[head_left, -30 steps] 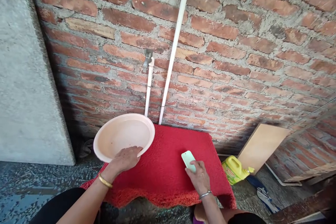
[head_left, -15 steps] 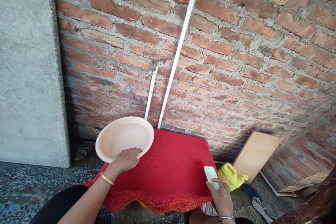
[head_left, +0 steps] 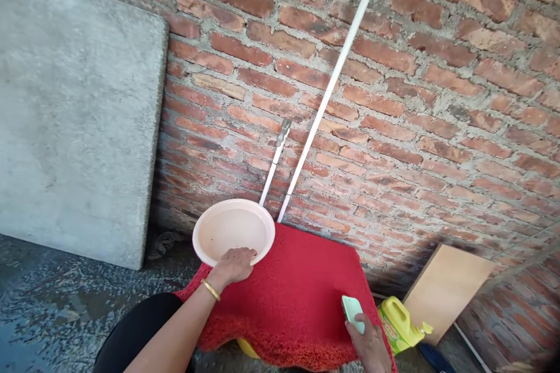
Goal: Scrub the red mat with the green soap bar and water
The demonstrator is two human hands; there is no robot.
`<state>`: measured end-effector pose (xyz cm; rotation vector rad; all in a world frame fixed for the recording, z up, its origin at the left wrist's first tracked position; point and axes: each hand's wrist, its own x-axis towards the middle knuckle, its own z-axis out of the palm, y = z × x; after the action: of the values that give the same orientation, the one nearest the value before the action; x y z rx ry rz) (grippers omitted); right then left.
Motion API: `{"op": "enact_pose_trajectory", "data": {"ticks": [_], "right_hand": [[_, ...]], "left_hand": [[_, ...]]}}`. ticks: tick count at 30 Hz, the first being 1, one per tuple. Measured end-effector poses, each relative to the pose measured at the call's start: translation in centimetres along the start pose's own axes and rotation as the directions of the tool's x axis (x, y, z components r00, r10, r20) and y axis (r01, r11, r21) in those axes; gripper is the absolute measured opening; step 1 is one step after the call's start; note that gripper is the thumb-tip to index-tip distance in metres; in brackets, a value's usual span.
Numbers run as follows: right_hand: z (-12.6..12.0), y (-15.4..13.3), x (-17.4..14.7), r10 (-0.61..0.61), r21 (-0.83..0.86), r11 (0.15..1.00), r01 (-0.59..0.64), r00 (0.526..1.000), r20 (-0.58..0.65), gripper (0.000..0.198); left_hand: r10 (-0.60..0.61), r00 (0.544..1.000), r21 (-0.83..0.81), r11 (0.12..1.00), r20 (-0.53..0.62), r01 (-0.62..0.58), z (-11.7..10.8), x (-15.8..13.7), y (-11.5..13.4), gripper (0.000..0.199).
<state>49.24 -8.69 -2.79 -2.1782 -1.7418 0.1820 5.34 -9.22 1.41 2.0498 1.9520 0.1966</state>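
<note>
A pale pink plastic basin (head_left: 231,218) stands tilted towards me at the far left of a low surface draped with a red cloth (head_left: 301,280). Its near rim is in the grip of my left hand (head_left: 235,264), whose wrist wears a gold bangle. At the cloth's right side, my right hand (head_left: 370,341) is closed round the near end of a flat mint-green piece (head_left: 351,308) with rounded corners and a dark edge. What kind of thing this is cannot be made out. My palm hides part of it.
Right of the cloth stands a yellow jug (head_left: 398,320), with a tan board (head_left: 450,285) leaning behind it. A grey slab (head_left: 79,111) leans at the left over wet floor (head_left: 65,297). White pipes (head_left: 326,96) run along the brick wall (head_left: 385,105) behind the cloth.
The view has swung left, so everything sits further right in it, and somewhat lower. Both hands keep their hold on the basin and the mint-green piece.
</note>
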Motion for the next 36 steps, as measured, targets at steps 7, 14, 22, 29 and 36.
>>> {"op": "enact_pose_trajectory", "data": {"ticks": [7,14,22,29,36], "right_hand": [[2.0,-16.7,1.2,-0.224,-0.009,0.973,0.229,0.960,0.165,0.031],[8.6,-25.5,1.3,-0.371,0.053,0.928,0.369,0.899,0.232,0.025],[4.6,-7.8,8.8,-0.077,-0.025,0.996,0.083,0.981,0.177,0.038],[3.0,-5.6,10.1,0.014,-0.018,1.000,-0.013,0.995,0.098,0.049],[8.5,-24.7,3.6,-0.352,0.080,0.936,0.343,0.901,0.253,0.029]], "left_hand": [[-0.011,1.000,0.004,1.000,-0.010,0.011,-0.1,-0.5,0.0,0.050],[-0.024,1.000,0.032,0.999,0.007,0.023,0.3,-0.8,-0.2,0.051],[-0.023,0.998,0.068,0.997,0.056,0.019,0.6,-0.7,-0.3,0.051],[-0.024,0.998,0.065,0.998,0.059,0.020,0.5,-0.8,-0.2,0.053],[-0.052,0.997,0.010,0.999,0.052,0.052,-0.1,-1.1,0.0,0.051]]}}
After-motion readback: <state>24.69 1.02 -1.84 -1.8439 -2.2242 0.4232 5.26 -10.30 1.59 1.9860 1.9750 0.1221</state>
